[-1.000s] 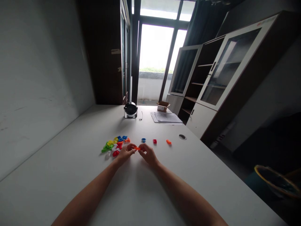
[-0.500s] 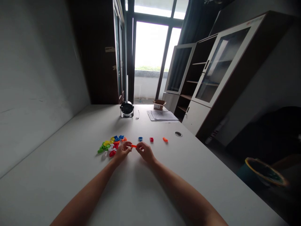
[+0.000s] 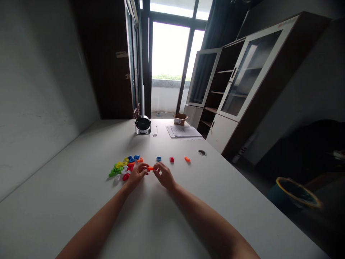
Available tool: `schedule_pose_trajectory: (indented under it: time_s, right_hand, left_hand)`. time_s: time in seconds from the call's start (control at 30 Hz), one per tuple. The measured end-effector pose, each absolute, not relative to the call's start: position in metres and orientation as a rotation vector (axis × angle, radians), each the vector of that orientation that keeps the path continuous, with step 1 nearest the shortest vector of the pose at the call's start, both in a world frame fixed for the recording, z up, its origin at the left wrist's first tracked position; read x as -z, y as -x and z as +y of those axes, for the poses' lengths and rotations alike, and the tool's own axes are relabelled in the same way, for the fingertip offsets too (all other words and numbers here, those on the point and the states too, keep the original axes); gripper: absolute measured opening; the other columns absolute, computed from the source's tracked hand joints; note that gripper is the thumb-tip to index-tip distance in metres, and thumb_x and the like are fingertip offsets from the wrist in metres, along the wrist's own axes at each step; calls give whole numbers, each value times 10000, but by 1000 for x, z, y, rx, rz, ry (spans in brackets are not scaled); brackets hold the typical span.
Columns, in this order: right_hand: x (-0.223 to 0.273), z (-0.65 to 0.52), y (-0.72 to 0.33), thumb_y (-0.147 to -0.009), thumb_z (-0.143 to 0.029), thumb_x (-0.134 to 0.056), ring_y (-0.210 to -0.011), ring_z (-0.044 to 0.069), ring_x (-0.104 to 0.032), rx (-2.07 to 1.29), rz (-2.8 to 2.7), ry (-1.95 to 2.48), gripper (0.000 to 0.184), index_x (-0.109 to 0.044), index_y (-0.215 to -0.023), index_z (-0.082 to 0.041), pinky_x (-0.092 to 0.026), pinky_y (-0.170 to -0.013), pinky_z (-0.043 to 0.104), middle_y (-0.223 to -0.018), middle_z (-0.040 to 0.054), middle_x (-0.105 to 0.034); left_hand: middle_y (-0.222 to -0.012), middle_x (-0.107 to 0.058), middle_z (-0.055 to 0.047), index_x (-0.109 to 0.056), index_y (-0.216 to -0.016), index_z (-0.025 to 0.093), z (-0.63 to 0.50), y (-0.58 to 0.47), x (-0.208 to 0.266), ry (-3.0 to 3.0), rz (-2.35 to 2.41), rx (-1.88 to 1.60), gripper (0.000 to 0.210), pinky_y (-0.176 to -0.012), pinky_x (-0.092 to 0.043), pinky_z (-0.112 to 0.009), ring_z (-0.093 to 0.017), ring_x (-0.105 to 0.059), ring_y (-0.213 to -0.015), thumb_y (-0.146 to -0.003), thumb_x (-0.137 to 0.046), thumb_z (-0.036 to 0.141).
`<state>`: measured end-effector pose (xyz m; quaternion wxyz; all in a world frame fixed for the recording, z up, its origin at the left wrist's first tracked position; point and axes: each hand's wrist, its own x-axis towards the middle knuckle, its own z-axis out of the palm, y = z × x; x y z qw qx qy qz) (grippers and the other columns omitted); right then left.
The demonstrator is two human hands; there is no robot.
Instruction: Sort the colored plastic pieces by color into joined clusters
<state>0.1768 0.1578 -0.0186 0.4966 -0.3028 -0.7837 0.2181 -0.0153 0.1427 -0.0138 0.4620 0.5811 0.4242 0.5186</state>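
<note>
Between my two hands is a small orange plastic piece (image 3: 150,168), its exact kind too small to make out. My left hand (image 3: 138,173) pinches its left end, and my right hand (image 3: 164,175) has its fingertips on the right end. Just left of and partly behind my left hand lies a pile of small coloured plastic pieces (image 3: 118,165) in green, yellow, blue, red, orange and white. Beyond my right hand sit a blue piece (image 3: 159,158), a red piece (image 3: 171,159) and another orange piece (image 3: 187,159), spaced out in a row.
Farther back on the white table (image 3: 107,212) stand a round black device in a silver stand (image 3: 142,125), papers (image 3: 185,132) and an open cardboard box (image 3: 180,119). A cable hole (image 3: 202,153) is near the right edge. A bin (image 3: 296,194) stands beyond that edge.
The whole view has shifted slightly, so things appear a little farther left. Both hands still hold the orange piece in nearly the same place, the right fingers slightly repositioned.
</note>
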Motion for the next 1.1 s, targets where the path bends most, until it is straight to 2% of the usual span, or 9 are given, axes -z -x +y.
schedule_pose_trajectory:
  time_s: [0.2,0.4,0.57,0.7,0.87,1.1]
  right_hand:
    - [16,155,-177,-982,-256,-539,-756,149,-596,-500,-1922,734,90,-619,-1001,-218,-508,-693,280,-962,46,-642]
    - [14,153,-178,-990,-281,-507,-888,188,-615,-477,-1964,732,141,-641,-985,-235,-525,-776,320,-1014,70,-642]
    - [16,154,-180,-970,-338,-558,-765,162,-596,-529,-1980,784,140,-651,-988,-235,-517,-703,295,-942,45,-656]
    - [19,158,-182,-955,-288,-545,-747,162,-580,-514,-2015,821,113,-642,-950,-230,-490,-684,282,-879,34,-651]
    - [16,182,-220,-911,-208,-543,-860,202,-580,-264,-1987,981,95,-627,-956,-214,-464,-792,315,-917,52,-651]
    - [26,221,-310,-893,-192,-546,-887,231,-520,162,-1704,1635,67,-603,-927,-182,-389,-871,328,-918,87,-638]
  left_hand:
    - [-1005,-705,-100,-666,-1030,155,141,16,12,-1407,1051,-1254,341,-773,-557,-351,-204,-693,-827,-812,-731,408]
    - [-1034,-698,-103,-664,-1050,152,142,17,16,-1404,1016,-1256,393,-775,-548,-337,-189,-673,-842,-816,-728,461]
    - [-1084,-686,-100,-668,-1063,162,144,20,20,-1405,1028,-1262,418,-793,-541,-331,-193,-670,-892,-789,-749,468]
    - [-1094,-692,-94,-672,-1068,172,144,21,23,-1449,1020,-1229,373,-813,-536,-332,-198,-671,-912,-796,-743,416]
    - [-1174,-678,-116,-657,-1131,173,149,25,32,-1521,1087,-1196,393,-780,-533,-327,-196,-669,-901,-805,-701,387]
    - [-1034,-704,-104,-654,-1126,170,150,26,34,-1531,1053,-1106,367,-830,-531,-350,-224,-667,-968,-841,-667,401]
